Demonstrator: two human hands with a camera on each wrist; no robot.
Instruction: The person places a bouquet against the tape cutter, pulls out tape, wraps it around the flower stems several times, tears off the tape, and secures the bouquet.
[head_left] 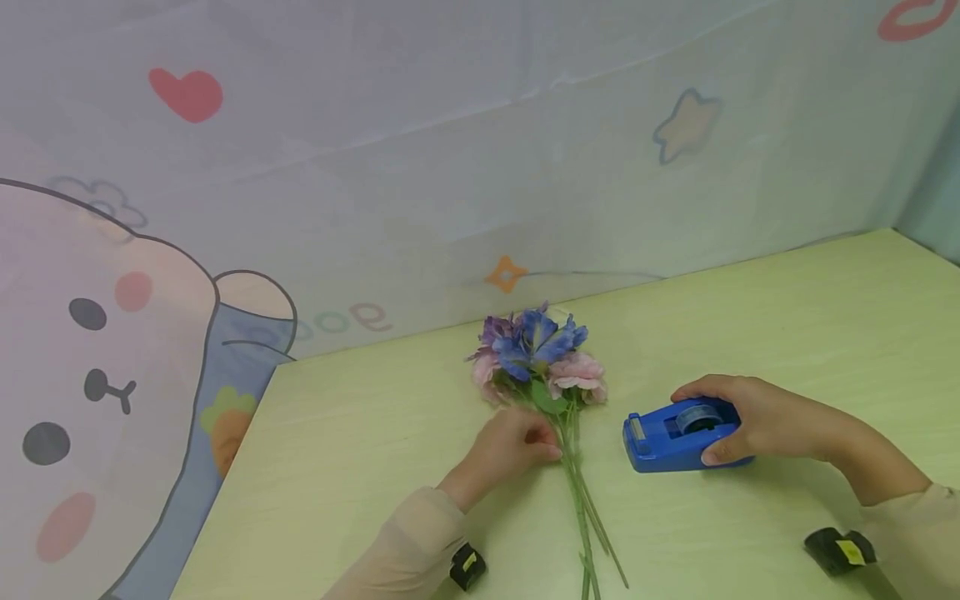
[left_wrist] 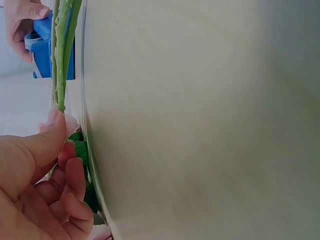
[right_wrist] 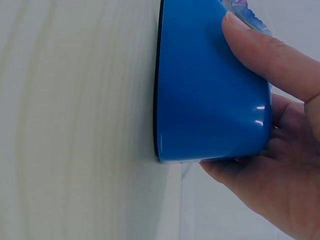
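While the bouquet [head_left: 542,354] lies flat on the table [head_left: 787,317] with its blooms toward twelve o'clock and its stems [head_left: 581,492] trailing toward six, my left hand [head_left: 510,446] sits at nine o'clock of the stems, fingers curled, thumb and fingertips pinching them just under the leaves; the left wrist view confirms the pinch. My right hand [head_left: 757,421] is closed over the blue dispenser [head_left: 671,437], which stands on the table at three o'clock of the stems, near them but apart. The thumb lies on the near side and the fingers wrap over the roll [head_left: 697,414], as the right wrist view bears out. No tape end is seen drawn out; whether one is free at the cutter I cannot tell. Risks noted: the stems are held at one point only, so their lower ends may fan apart. The dispenser may slide on the smooth top if pulled sideways. My fingers over the roll could brake it. The blooms, resting on the table, may be crushed if the bunch is rolled.
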